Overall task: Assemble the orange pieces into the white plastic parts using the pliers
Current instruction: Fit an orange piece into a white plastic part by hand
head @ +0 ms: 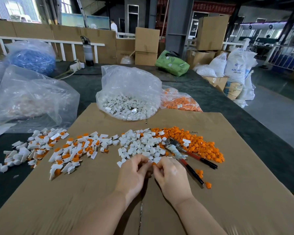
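Left of the cardboard (210, 192), partly spilling onto the dark table (236, 106), lies a heap of done parts (41, 150), white with orange showing in them; a second such heap (78, 153) sits on the cardboard's left side. These look finished, so the job seems well under way with plenty left.

At the cardboard's middle the left hand (134, 173) has its fingers curled, tips pinched toward the right hand's, holding what seems to be a white part (150, 160), mostly hidden. The right hand (171, 175) is curled likewise and pinches an orange piece (154, 164) at its fingertips. The two pieces meet just at the near edge of the loose white pile (143, 146).

I judge both pieces to be light, stiff moulded plastic, smooth and small enough to slip or flick away; best held by the sides between thumb and forefinger, leaving the mating faces free. The white parts have a thin flat tab that could bend, so the round body is the better hold.

Right of the hands the pliers (185, 155) lie on the cardboard, untouched, jaws among the white pile, red-and-black handles pointing to the near right. They would be taken by the handles once the pair is seated. Farther right is the orange pile (193, 141), with a few strays (208, 184) near the handles.

Beyond the cardboard's far edge stand a bag of white parts (129, 102) and, right of it, a bag of orange ones (178, 102)
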